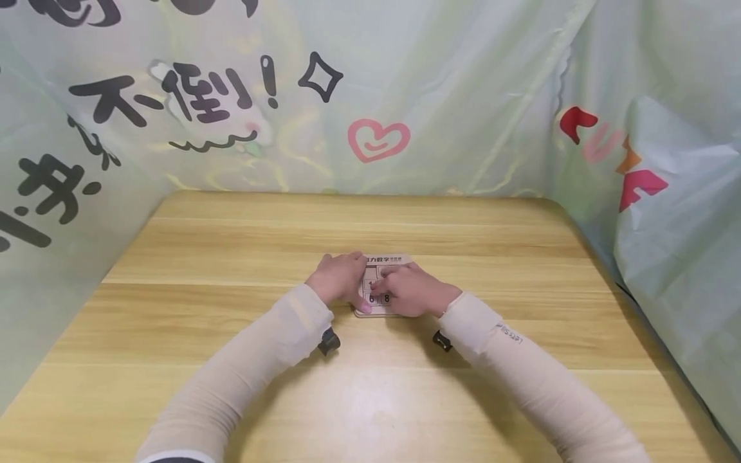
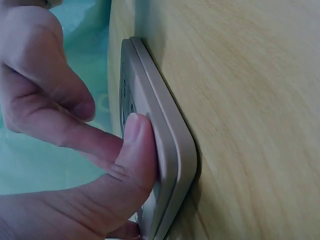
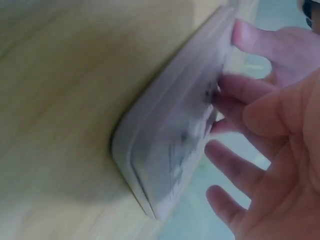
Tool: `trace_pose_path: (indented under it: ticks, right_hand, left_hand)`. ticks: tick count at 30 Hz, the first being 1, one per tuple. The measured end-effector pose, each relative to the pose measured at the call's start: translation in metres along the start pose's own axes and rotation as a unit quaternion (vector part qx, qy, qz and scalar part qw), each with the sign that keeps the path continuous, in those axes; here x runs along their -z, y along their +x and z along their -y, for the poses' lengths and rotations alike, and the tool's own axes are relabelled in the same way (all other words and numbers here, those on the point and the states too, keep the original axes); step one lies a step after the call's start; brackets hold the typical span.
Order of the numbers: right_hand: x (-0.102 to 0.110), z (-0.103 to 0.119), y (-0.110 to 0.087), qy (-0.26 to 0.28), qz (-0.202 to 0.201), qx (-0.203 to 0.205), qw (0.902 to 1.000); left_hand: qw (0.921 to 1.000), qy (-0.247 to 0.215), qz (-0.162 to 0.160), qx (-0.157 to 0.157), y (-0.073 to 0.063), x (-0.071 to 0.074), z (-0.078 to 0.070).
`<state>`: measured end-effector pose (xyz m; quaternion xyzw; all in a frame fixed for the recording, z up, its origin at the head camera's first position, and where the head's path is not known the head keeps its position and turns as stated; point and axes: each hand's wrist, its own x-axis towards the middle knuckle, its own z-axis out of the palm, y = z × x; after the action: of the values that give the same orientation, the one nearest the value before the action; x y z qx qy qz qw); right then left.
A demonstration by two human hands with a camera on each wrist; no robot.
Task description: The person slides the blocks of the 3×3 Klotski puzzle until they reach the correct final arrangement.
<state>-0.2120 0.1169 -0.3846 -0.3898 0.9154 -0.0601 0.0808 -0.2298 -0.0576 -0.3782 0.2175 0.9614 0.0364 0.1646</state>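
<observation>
A beige number slide puzzle (image 1: 383,311) lies flat on the wooden table, with printed characters along its far edge and square number tiles such as 6 and 8. My left hand (image 1: 340,278) grips the puzzle's left side, its thumb (image 2: 137,145) on the near rim in the left wrist view. Over the right part is my right hand (image 1: 418,290), an extended finger touching the tiles near the 1 and 6. In the right wrist view its other fingers (image 3: 235,165) spread loosely above the puzzle (image 3: 155,155). Both hands hide many of the tiles.
The wooden table (image 1: 370,399) extends around the puzzle on all sides. A pale green printed curtain (image 1: 451,96) hangs behind and along both sides. Dark wrist-camera mounts (image 1: 329,342) sit under the beige sleeves (image 1: 249,366).
</observation>
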Motion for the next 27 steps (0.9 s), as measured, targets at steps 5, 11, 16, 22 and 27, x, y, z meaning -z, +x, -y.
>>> trace_pose_path:
  ticks: [5,11,16,22,27]
  right_hand:
    - [0.001,-0.004,-0.002,-0.016,-0.002,-0.058,0.9982]
    - [-0.006,-0.005,0.002,0.030,0.049,-0.059,0.9966]
    - [-0.004,-0.007,-0.002,0.024,0.007,-0.053,0.9983]
    - [0.004,-0.008,-0.013,-0.027,-0.012,-0.050,0.9983]
    - [0.000,-0.011,-0.015,-0.041,0.002,-0.059,0.9974]
  left_hand:
    - [0.9999,0.013,0.005,0.004,0.001,0.000,-0.002]
    - [0.9999,0.011,0.006,-0.001,0.002,-0.002,-0.002]
    - [0.9999,0.014,0.004,-0.002,0.002,-0.001,-0.001]
    - [0.9997,0.022,0.006,-0.006,0.003,0.000,-0.002]
    - [0.9999,0.014,0.006,-0.006,0.002,-0.001,-0.001]
